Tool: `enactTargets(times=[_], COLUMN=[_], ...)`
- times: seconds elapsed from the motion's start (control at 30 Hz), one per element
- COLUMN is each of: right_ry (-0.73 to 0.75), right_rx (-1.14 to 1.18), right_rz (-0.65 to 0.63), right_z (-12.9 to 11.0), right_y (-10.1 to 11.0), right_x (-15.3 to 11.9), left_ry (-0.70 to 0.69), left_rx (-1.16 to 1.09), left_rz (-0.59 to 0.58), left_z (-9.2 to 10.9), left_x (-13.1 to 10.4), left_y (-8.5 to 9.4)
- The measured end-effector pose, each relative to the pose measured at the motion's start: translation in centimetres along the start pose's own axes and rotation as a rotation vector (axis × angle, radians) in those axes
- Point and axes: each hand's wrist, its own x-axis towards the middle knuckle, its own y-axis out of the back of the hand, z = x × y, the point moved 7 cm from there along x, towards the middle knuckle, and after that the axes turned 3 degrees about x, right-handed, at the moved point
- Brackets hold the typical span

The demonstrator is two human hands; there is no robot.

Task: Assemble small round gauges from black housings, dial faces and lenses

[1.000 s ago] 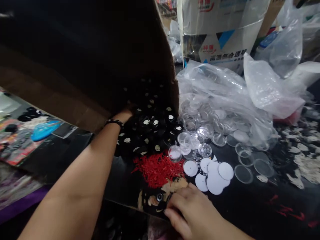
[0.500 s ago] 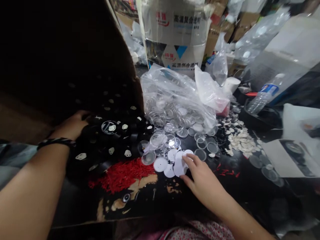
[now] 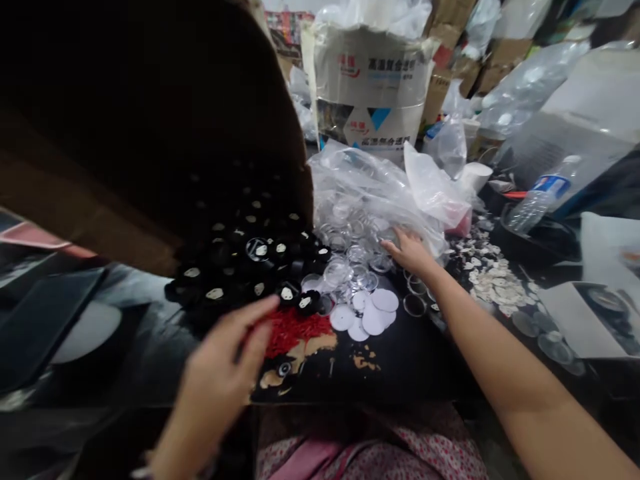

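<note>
My left hand (image 3: pixel 227 363), blurred by motion, is above the table's front edge with thumb and fingers apart and nothing visible in it. Just beyond its fingertips lie a heap of small red strips (image 3: pixel 300 328) and black round parts (image 3: pixel 307 303) with white pieces on them. My right hand (image 3: pixel 414 252) reaches over a pile of clear round plastic covers (image 3: pixel 357 253) at the mouth of a clear plastic bag (image 3: pixel 370 163). Its fingers are stretched out and partly spread, touching the covers or the bag. White paper-like discs (image 3: pixel 373 319) lie overlapping in front of the pile.
A large cardboard box (image 3: pixel 150 87) leans open on the left over the black parts. Behind the bag stands a big labelled bucket (image 3: pixel 370 93). To the right are small white pieces (image 3: pixel 495 280), a plastic bottle (image 3: pixel 545 197) in a black bowl, and a white box (image 3: pixel 575 320).
My left hand has come out of the box area toward me and to the right. My right hand has left the white discs and moved up to the clear covers. The view has shifted left.
</note>
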Motion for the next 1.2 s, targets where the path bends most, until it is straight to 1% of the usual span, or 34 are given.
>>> enactTargets(times=[0.03,0.07,0.1,0.13,0.2,0.27,0.33,0.37,0.4,0.43,0.47,0.53,0.57,0.63,0.67,0.7,0.73,0.77,0.8,0.87,0.9,0.93,0.97,1.0,1.03,1.1,1.13,1.2], right_ry=[0.012,0.032,0.055,0.075,0.1,0.121,0.169,0.214,0.228,0.209,0.18,0.091,0.041,-0.04,-0.064,-0.075,-0.075,-0.068,-0.057,-0.021,0.009,0.047,0.091,0.132,0.169,0.218,0.236,0.263], right_rx=[0.006,0.013,0.02,0.028,0.042,0.053,0.101,0.176,0.251,0.308,0.334,0.381,0.425,0.571,0.65,0.716,0.759,0.773,0.763,0.714,0.673,0.602,0.497,0.36,0.2,-0.084,-0.164,-0.224], right_rz=[-0.006,-0.01,-0.013,-0.016,-0.013,0.014,0.062,0.1,0.088,0.019,-0.077,-0.185,-0.228,-0.317,-0.366,-0.409,-0.439,-0.456,-0.47,-0.531,-0.562,-0.569,-0.55,-0.506,-0.447,-0.35,-0.331,-0.313], right_z=[-0.2,-0.7,-1.4,-2.1,-3.7,-5.1,-6.3,-6.9,-7.2,-7.3,-7.4,-7.3,-7.3,-7.5,-7.9,-8.3,-8.7,-9.0,-9.3,-9.8,-9.9,-9.9,-9.8,-9.5,-9.2,-8.6,-8.4,-8.2], right_y=[-1.0,-1.9,-2.6,-3.0,-2.9,-1.9,-0.4,0.4,0.7,0.4,-0.2,-1.3,-2.0,-3.3,-4.0,-4.5,-4.9,-5.2,-5.3,-5.6,-5.6,-5.4,-5.1,-4.6,-4.2,-3.5,-3.5,-3.6], right_x=[0.5,0.8,0.9,0.9,0.2,-1.5,-4.5,-6.4,-8.4,-10.3,-12.1,-15.0,-15.9,-17.1,-17.4,-17.6,-17.6,-17.6,-17.6,-17.5,-17.4,-17.1,-16.5,-15.9,-15.1,-13.5,-12.8,-11.5], left_ry=[-0.058,-0.078,-0.081,-0.078,-0.05,-0.025,0.003,0.015,0.026,0.034,0.04,0.049,0.048,0.003,-0.032,-0.061,-0.039,0.043,0.187,0.588,0.78,0.934,1.044,1.115,1.151,1.164,1.158,1.135], left_rx=[-0.002,0.011,0.042,0.085,0.181,0.255,0.299,0.317,0.33,0.333,0.328,0.299,0.262,0.111,0.0,-0.126,-0.251,-0.38,-0.52,-0.827,-0.979,-1.115,-1.225,-1.31,-1.376,-1.48,-1.524,-1.594], left_rz=[-0.021,-0.008,0.009,0.018,-0.004,-0.059,-0.084,-0.092,-0.099,-0.104,-0.108,-0.098,-0.081,-0.075,-0.096,-0.144,-0.192,-0.241,-0.286,-0.343,-0.347,-0.328,-0.29,-0.241,-0.188,-0.11,-0.082,-0.037], left_z=[0.9,1.4,1.7,1.8,1.7,1.5,1.3,1.3,1.2,1.2,1.2,1.5,1.9,3.1,3.9,4.6,5.0,5.0,4.5,3.0,2.4,2.2,2.1,2.1,2.2,2.6,2.9,3.3], left_x=[-1.7,-2.9,-3.6,-3.7,-2.8,-1.1,0.6,1.3,1.7,2.0,2.1,1.7,1.1,-0.8,-2.0,-3.4,-4.7,-5.9,-7.1,-9.6,-10.6,-11.3,-11.7,-11.7,-11.4,-10.3,-9.7,-8.4], left_y=[-1.2,-2.1,-2.9,-3.6,-4.7,-5.6,-6.1,-6.4,-6.6,-6.8,-6.9,-6.9,-6.7,-6.4,-6.5,-6.8,-7.1,-7.6,-8.3,-9.9,-10.6,-11.1,-11.3,-11.4,-11.4,-11.3,-11.3,-11.6])
